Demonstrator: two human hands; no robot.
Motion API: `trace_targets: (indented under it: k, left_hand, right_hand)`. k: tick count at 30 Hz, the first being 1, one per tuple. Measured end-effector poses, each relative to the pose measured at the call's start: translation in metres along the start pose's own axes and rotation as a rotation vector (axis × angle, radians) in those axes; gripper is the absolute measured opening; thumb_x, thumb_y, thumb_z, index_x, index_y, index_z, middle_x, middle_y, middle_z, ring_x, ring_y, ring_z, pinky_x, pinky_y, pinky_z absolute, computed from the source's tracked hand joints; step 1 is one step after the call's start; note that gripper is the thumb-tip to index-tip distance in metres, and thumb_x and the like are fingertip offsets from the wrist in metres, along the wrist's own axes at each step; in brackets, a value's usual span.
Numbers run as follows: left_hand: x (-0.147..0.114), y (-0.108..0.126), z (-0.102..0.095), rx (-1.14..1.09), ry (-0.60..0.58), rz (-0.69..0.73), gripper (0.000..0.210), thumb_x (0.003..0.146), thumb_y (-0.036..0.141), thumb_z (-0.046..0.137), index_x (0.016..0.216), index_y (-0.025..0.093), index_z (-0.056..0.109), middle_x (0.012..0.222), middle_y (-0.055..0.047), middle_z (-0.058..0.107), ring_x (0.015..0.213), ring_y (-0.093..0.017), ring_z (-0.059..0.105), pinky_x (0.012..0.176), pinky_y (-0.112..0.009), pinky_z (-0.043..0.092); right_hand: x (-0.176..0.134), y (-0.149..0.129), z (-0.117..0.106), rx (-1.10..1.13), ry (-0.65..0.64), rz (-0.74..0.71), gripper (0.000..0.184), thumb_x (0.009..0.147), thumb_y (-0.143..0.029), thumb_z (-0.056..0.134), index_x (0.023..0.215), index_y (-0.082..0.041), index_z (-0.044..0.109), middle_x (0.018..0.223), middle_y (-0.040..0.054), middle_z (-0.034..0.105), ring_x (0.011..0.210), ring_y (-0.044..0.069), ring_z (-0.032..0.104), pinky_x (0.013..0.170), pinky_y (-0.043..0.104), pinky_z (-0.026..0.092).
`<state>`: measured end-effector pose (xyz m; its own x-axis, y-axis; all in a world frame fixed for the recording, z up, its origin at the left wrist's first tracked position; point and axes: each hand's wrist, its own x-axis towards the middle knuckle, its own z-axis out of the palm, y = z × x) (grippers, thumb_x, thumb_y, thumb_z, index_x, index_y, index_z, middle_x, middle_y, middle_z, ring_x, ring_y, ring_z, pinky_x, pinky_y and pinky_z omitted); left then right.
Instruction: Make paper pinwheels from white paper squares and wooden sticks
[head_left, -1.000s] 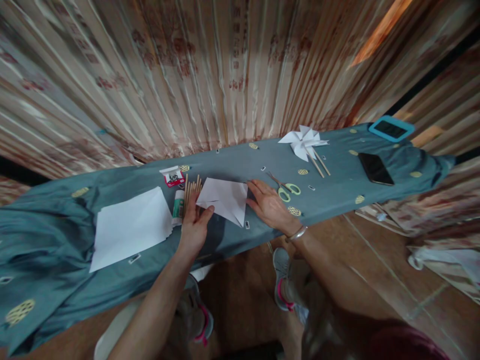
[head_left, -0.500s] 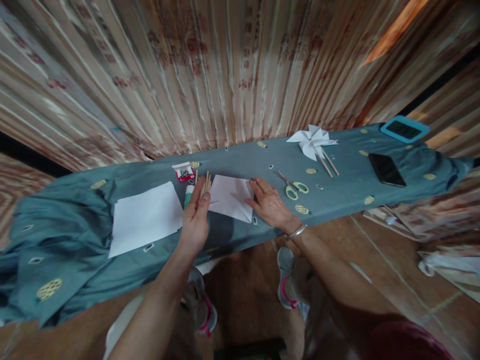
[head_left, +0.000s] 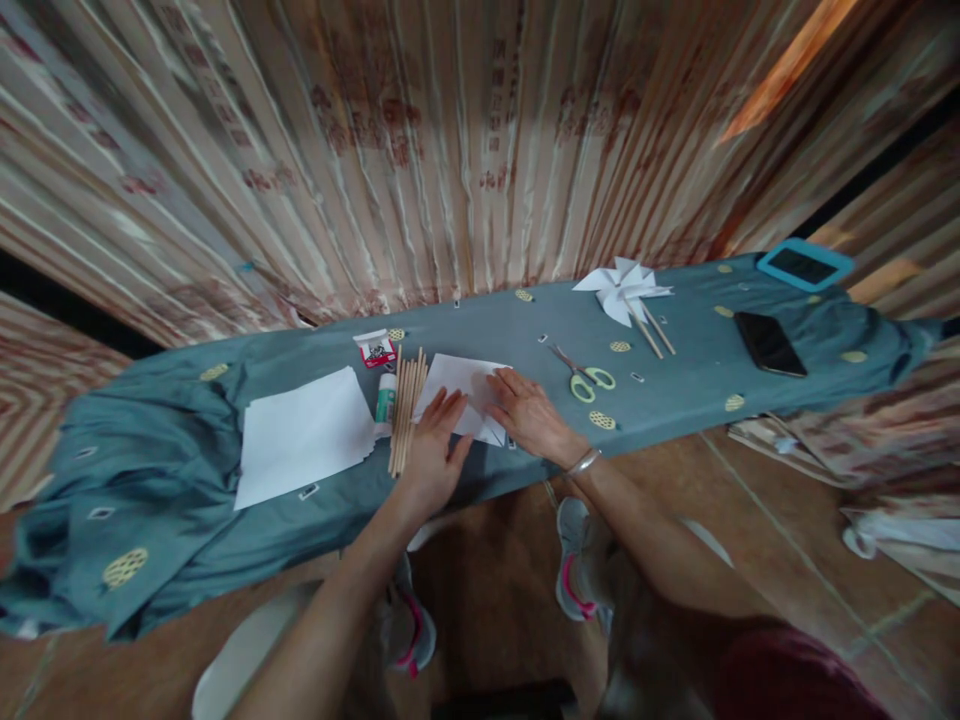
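Observation:
A white sheet of paper (head_left: 454, 371) with crease lines lies on the cloth-covered table in front of me. My left hand (head_left: 437, 445) rests over its lower left part, fingers stretched out and a little spread. Over the right side of the same sheet is my right hand (head_left: 529, 412), palm down with its fingers extended. Just left of the sheet lies a bundle of thin wooden sticks (head_left: 406, 400), and beside them a glue stick (head_left: 385, 400) with a green label. Both hands partly cover the sheet.
Farther left is a stack of white paper (head_left: 304, 435), with a small red-and-white box (head_left: 376, 349) behind. Scissors (head_left: 583, 378) with green handles lie to the right. Beyond them are white paper pinwheels (head_left: 622, 290) on sticks, a black phone (head_left: 770, 343) and a blue-framed device (head_left: 805, 264).
My left hand has moved right, off the wooden sticks and onto the sheet, uncovering the sticks and glue stick. My right hand has shifted slightly left over the paper.

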<state>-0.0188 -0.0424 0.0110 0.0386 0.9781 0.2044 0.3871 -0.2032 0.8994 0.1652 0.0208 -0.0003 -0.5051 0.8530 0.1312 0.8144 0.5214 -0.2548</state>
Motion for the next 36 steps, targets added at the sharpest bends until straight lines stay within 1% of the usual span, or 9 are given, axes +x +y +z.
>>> trace_targets:
  k: [4, 8, 10, 15, 19, 25, 30, 33, 36]
  left_hand:
    - [-0.006, -0.012, 0.020, 0.133, -0.139, 0.047, 0.048, 0.079, 0.020, 0.058, 0.127, 0.019, 0.059, 0.146, -0.013, 0.049, 0.144, -0.029, 0.029, 0.118, -0.055, 0.018]
    - [-0.007, -0.016, 0.024, 0.182, -0.210, -0.003, 0.044, 0.081, 0.023, 0.059, 0.124, 0.016, 0.061, 0.142, -0.018, 0.052, 0.142, -0.032, 0.034, 0.117, -0.058, 0.018]
    - [-0.004, -0.014, 0.019, 0.131, -0.162, -0.003, 0.041, 0.082, 0.026, 0.059, 0.123, 0.019, 0.063, 0.140, -0.015, 0.054, 0.140, -0.031, 0.037, 0.117, -0.056, 0.022]
    - [0.011, -0.004, -0.012, 0.006, 0.092, -0.006, 0.037, 0.081, 0.026, 0.061, 0.117, 0.024, 0.066, 0.133, -0.010, 0.061, 0.130, -0.028, 0.049, 0.116, -0.048, 0.028]
    - [0.018, -0.003, -0.038, -0.048, 0.207, -0.057, 0.034, 0.077, 0.022, 0.065, 0.110, 0.023, 0.070, 0.125, -0.009, 0.066, 0.124, -0.029, 0.053, 0.114, -0.048, 0.030]
    - [0.013, -0.007, -0.074, -0.099, 0.346, -0.115, 0.034, 0.072, 0.019, 0.068, 0.106, 0.025, 0.071, 0.123, -0.006, 0.066, 0.122, -0.027, 0.053, 0.115, -0.044, 0.028]
    - [0.006, -0.017, -0.094, -0.078, 0.382, -0.126, 0.032, 0.070, 0.017, 0.070, 0.101, 0.026, 0.072, 0.120, -0.006, 0.067, 0.121, -0.027, 0.054, 0.115, -0.044, 0.027]
    - [0.005, -0.028, -0.093, -0.088, 0.368, -0.151, 0.031, 0.066, 0.016, 0.072, 0.095, 0.026, 0.073, 0.114, -0.006, 0.069, 0.118, -0.029, 0.055, 0.113, -0.045, 0.029]
    - [0.004, -0.040, -0.085, -0.033, 0.305, -0.158, 0.035, 0.065, 0.018, 0.073, 0.099, 0.026, 0.071, 0.114, -0.008, 0.068, 0.118, -0.031, 0.055, 0.112, -0.047, 0.031]
  right_hand:
    - [-0.002, 0.003, 0.004, -0.009, -0.005, -0.074, 0.045, 0.098, -0.031, 0.041, 0.137, -0.009, 0.050, 0.145, 0.0210, 0.048, 0.138, 0.029, 0.041, 0.109, 0.047, 0.037]
    - [0.001, 0.008, 0.008, 0.003, 0.008, -0.091, 0.043, 0.098, -0.029, 0.041, 0.133, -0.008, 0.054, 0.141, 0.0209, 0.052, 0.134, 0.029, 0.047, 0.109, 0.045, 0.038]
    - [0.005, 0.009, 0.009, 0.030, 0.050, -0.078, 0.043, 0.098, -0.028, 0.040, 0.133, -0.008, 0.053, 0.140, 0.0209, 0.053, 0.132, 0.028, 0.049, 0.109, 0.046, 0.039]
    - [0.016, 0.003, 0.013, 0.124, 0.132, -0.093, 0.042, 0.097, -0.024, 0.037, 0.133, -0.011, 0.054, 0.139, 0.0193, 0.055, 0.131, 0.027, 0.051, 0.108, 0.047, 0.042]
    - [0.022, -0.007, 0.019, 0.159, 0.131, -0.113, 0.042, 0.096, -0.023, 0.037, 0.131, -0.008, 0.056, 0.138, 0.0197, 0.056, 0.130, 0.027, 0.052, 0.109, 0.046, 0.042]
    - [0.028, -0.016, 0.026, 0.216, 0.149, -0.100, 0.041, 0.097, -0.028, 0.040, 0.131, -0.012, 0.057, 0.137, 0.0169, 0.057, 0.131, 0.026, 0.051, 0.110, 0.047, 0.042]
    - [0.041, -0.032, 0.026, 0.210, 0.110, -0.113, 0.040, 0.096, -0.024, 0.042, 0.130, -0.013, 0.059, 0.135, 0.0164, 0.059, 0.130, 0.025, 0.053, 0.110, 0.047, 0.043]
    - [0.048, -0.048, 0.020, 0.212, 0.082, -0.141, 0.040, 0.094, -0.021, 0.044, 0.129, -0.010, 0.059, 0.135, 0.0178, 0.059, 0.130, 0.026, 0.053, 0.111, 0.045, 0.042]
    - [0.050, -0.061, 0.013, 0.241, 0.100, -0.148, 0.041, 0.094, -0.020, 0.045, 0.130, -0.009, 0.058, 0.137, 0.0187, 0.057, 0.130, 0.026, 0.052, 0.112, 0.044, 0.041]
